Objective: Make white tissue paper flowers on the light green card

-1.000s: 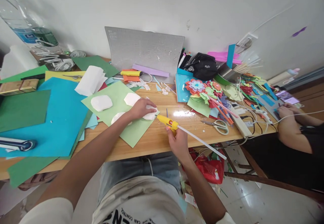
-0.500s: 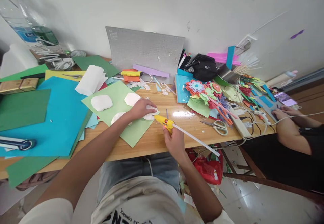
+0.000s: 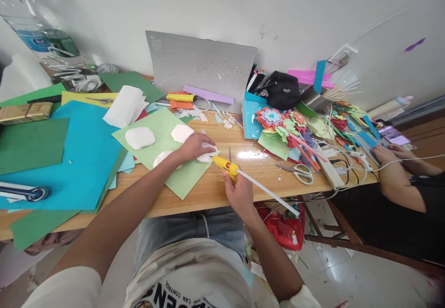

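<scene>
Likely gluing: left hand (image 3: pixel 194 147) on cutout (image 3: pixel 205 158), pinch unclear; right hand (image 3: pixel 240 192) grips glue gun (image 3: pixel 225 164) at cutout's four o'clock; next needs steadiness.

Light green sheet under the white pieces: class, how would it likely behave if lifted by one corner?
The light green sheet would probably sag, being broad and apparently thin paper. It is likely light for its size: its edges show hardly any thickness. The white pieces on it might slide, unless stuck down, which cannot be seen.
</scene>
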The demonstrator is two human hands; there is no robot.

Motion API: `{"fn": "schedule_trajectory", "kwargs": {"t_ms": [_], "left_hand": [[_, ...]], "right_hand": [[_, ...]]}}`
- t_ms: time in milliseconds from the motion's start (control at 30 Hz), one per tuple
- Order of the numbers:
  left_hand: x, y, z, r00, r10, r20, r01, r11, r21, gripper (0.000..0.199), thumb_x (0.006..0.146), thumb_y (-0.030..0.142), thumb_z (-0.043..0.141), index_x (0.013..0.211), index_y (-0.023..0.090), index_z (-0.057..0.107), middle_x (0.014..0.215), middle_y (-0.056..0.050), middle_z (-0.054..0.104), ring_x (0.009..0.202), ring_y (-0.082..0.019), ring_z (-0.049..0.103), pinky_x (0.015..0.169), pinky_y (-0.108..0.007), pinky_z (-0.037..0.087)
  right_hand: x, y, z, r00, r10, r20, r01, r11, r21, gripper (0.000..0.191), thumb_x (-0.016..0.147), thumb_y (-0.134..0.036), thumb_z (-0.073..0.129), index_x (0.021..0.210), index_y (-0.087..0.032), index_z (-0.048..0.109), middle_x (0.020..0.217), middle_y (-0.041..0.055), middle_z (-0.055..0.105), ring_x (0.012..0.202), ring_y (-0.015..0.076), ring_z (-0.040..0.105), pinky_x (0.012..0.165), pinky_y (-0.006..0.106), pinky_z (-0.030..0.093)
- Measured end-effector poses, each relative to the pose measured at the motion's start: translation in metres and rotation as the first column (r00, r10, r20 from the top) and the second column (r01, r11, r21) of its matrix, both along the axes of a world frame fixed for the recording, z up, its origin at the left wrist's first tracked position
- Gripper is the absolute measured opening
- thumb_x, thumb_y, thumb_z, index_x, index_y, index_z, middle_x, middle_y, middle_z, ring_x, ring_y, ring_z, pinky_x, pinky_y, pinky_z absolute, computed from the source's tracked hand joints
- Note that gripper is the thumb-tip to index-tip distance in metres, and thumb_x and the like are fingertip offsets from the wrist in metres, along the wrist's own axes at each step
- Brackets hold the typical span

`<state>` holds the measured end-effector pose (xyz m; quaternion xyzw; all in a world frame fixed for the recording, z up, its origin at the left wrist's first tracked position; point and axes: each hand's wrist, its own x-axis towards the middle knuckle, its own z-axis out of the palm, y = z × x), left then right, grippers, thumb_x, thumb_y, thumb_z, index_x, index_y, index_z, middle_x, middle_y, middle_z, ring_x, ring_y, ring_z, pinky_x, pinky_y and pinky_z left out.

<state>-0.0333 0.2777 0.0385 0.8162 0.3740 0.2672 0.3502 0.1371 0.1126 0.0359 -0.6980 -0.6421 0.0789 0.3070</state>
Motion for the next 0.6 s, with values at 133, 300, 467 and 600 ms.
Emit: {"fn": "schedule_trajectory", "kwargs": {"t_ms": [133, 300, 467, 600], "left_hand": [[-0.0005, -0.0001, 0.0000, 1.000, -0.001, 0.002, 0.001, 1.000, 0.004, 0.029, 0.077, 0.044, 0.069, 0.093, 0.021, 0.077, 0.102, -0.003, 0.076, 0.099, -0.023, 0.066, 0.094, -0.033, 0.046], [-0.0005, -0.0013, 0.0016, 1.000, 0.001, 0.008, -0.001, 1.000, -0.012, 0.028, 0.077, 0.044, 0.069, 0.092, 0.022, 0.077, 0.101, -0.003, 0.076, 0.099, -0.024, 0.066, 0.094, -0.034, 0.046], [-0.0004, -0.0006, -0.0002, 1.000, 0.000, 0.014, 0.000, 1.000, -0.003, 0.027, 0.077, 0.044, 0.068, 0.091, 0.022, 0.077, 0.101, -0.003, 0.076, 0.099, -0.023, 0.066, 0.095, -0.034, 0.047], [-0.0005, -0.0002, 0.0001, 1.000, -0.002, 0.013, 0.002, 1.000, -0.002, 0.028, 0.077, 0.044, 0.068, 0.092, 0.022, 0.077, 0.100, -0.003, 0.076, 0.098, -0.023, 0.066, 0.095, -0.034, 0.046]], "right_hand": [[0.0027, -0.0002, -0.0012, 1.000, -0.009, -0.010, 0.009, 1.000, 0.012, 0.034, 0.094, -0.043, 0.045, 0.108, -0.017, 0.063, 0.094, 0.0133, 0.072, 0.086, 0.0274, 0.067, 0.074, 0.035, 0.051], [0.0042, -0.0009, -0.0025, 1.000, -0.023, -0.019, 0.024, 0.999, 0.029, 0.033, 0.094, -0.041, 0.045, 0.109, -0.016, 0.062, 0.097, 0.0139, 0.071, 0.089, 0.0273, 0.066, 0.076, 0.035, 0.051], [0.0068, -0.0011, -0.0056, 0.999, -0.043, -0.018, 0.044, 0.999, 0.031, 0.033, 0.094, -0.041, 0.046, 0.107, -0.016, 0.063, 0.094, 0.0133, 0.071, 0.087, 0.0275, 0.066, 0.075, 0.036, 0.051], [0.0095, -0.0026, -0.0082, 0.998, -0.058, -0.040, 0.059, 0.998, 0.019, 0.034, 0.093, -0.042, 0.047, 0.108, -0.016, 0.063, 0.097, 0.0143, 0.071, 0.089, 0.0284, 0.066, 0.076, 0.037, 0.051]]}}
